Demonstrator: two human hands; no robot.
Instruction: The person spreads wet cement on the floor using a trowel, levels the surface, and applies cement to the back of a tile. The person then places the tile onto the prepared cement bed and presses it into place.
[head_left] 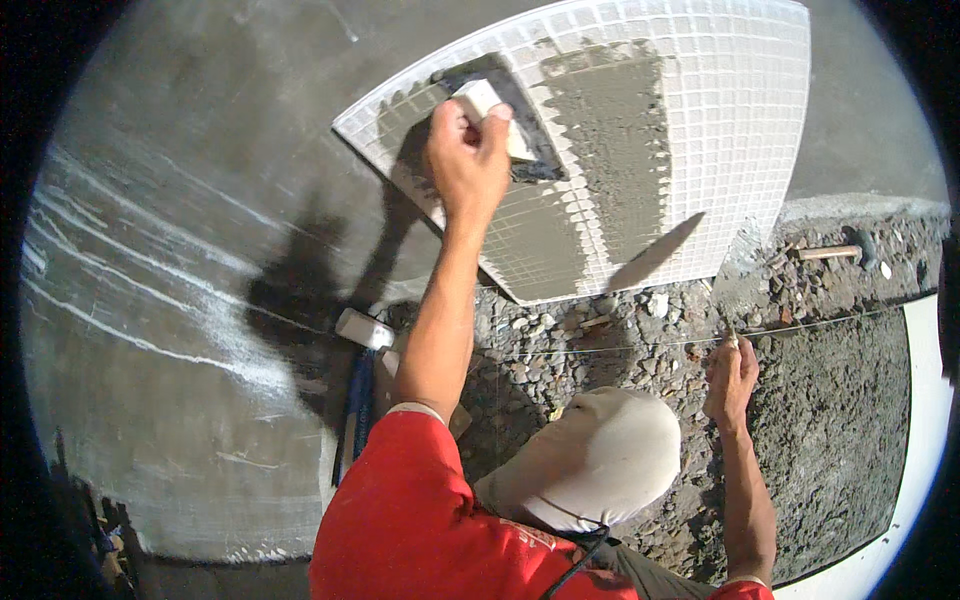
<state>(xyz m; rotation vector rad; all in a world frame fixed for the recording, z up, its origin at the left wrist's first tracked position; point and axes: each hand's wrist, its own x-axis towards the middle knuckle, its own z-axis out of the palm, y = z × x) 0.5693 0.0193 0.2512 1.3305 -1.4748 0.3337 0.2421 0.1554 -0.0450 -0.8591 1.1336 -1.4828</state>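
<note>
A large white tile (735,150) with a gridded back leans ahead of me, its grid partly smeared with grey mortar (615,130). My left hand (468,165) is closed around the white block handle of a flat rectangular float (540,150). The float's dark plate lies against the tile's upper left part. Lower right, over the rubble, my right hand (733,385) grips the handle of a trowel (740,275). The trowel's grey blade points away from me, near the tile's lower right corner; its outline blends with the rubble.
Loose gravel (600,345) covers the ground below the tile, crossed by a taut string. A mallet (828,252) lies at far right. Rough mortar (830,440) spreads at right beside a white slab edge (925,340). A white block (365,328) and a blue bar (358,400) are at left.
</note>
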